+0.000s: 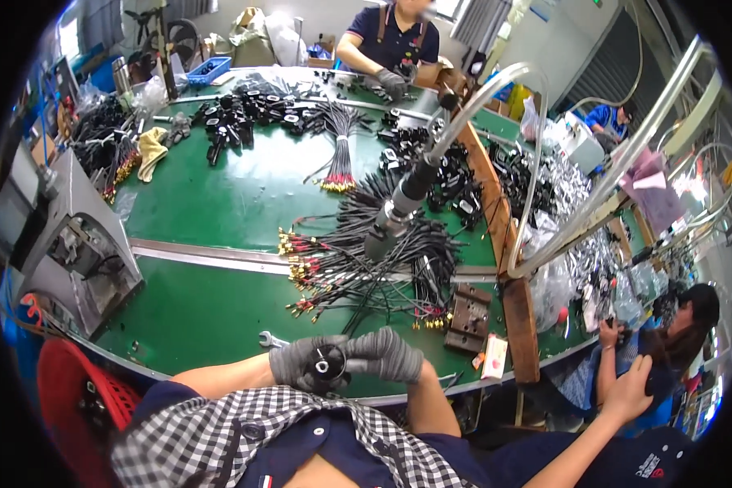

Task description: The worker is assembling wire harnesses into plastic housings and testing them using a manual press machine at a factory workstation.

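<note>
In front of my chest, my left hand [297, 363], in a grey knit glove, is closed around a black round part [328, 363] with a pale ring on its face. My right hand [388, 355], gloved alike, meets it from the right with its fingers pressed together at the part's edge; what they pinch is hidden. Just beyond both hands lies a heap of black cables [382, 244] with red and brass-coloured ends. An open-ended wrench [271, 340] rests left of my left hand. Above the cables hangs a metal and black pneumatic screwdriver [398, 207].
A brown metal block [468, 319] and a wooden rail [500, 220] stand to the right. Black housings [252, 114] and a tied cable bundle [340, 150] lie farther back. At left are a grey machine [81, 244] and red chair [73, 398]. Co-workers sit across and at right; one bare hand [628, 389] reaches in.
</note>
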Motion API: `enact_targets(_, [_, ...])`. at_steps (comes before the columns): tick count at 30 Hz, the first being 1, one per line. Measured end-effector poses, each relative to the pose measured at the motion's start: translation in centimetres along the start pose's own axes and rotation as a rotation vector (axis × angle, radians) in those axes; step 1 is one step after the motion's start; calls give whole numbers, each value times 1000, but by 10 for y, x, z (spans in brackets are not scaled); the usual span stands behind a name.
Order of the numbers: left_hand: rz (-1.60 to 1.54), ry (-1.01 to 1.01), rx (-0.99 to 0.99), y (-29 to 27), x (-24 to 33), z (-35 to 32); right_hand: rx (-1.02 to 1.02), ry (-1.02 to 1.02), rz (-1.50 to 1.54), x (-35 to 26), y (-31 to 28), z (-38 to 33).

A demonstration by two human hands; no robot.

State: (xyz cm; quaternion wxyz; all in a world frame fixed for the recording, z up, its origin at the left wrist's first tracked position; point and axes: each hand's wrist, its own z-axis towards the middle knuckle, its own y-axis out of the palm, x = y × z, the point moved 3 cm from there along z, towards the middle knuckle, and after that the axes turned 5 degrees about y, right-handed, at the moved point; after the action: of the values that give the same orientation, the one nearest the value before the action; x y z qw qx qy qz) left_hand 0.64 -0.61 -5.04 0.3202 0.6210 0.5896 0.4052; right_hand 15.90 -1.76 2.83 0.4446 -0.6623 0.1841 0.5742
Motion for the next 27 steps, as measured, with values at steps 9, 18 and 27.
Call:
enact_targets(9, [-143, 135, -11, -13, 25, 0, 455, 326, -404, 34, 30, 8])
enact_targets(18, [-73, 58, -41, 12, 22, -5, 298, -34, -313, -12, 1, 16])
enact_targets(27, [460, 855, 298, 26, 63, -28, 725, 95, -565, 34, 24, 26])
